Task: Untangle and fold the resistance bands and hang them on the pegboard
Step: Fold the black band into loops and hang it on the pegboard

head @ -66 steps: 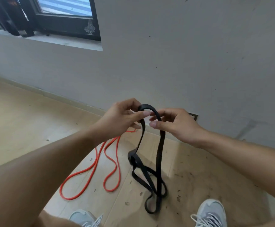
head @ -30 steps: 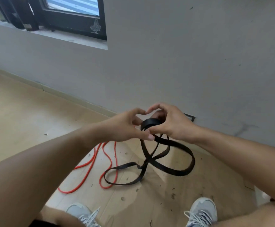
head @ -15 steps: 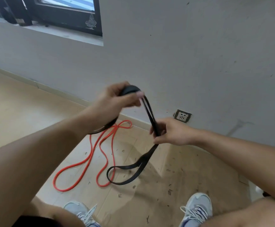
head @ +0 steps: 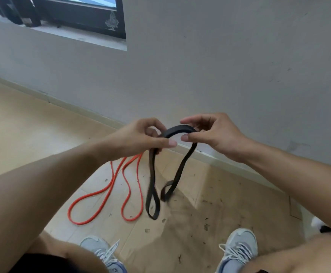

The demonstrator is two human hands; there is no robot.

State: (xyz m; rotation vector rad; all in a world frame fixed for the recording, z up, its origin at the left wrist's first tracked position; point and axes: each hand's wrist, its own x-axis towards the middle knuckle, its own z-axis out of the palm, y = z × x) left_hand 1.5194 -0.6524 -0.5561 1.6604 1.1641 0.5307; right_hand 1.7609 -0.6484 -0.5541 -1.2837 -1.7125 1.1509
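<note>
head view: left hand (head: 139, 137) and right hand (head: 212, 133) each pinch the arched top of the black resistance band (head: 177, 129), fingers curled round it. two black loops hang down toward 6 o'clock, above the floor (head: 22, 125). orange resistance band (head: 109, 189) lies on the floor at 8 o'clock of the black one.

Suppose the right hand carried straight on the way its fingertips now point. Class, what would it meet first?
The right hand points toward the left hand, so it would probably meet that thumb tip first, just below the black band arching between them. Depth is unclear.
</note>
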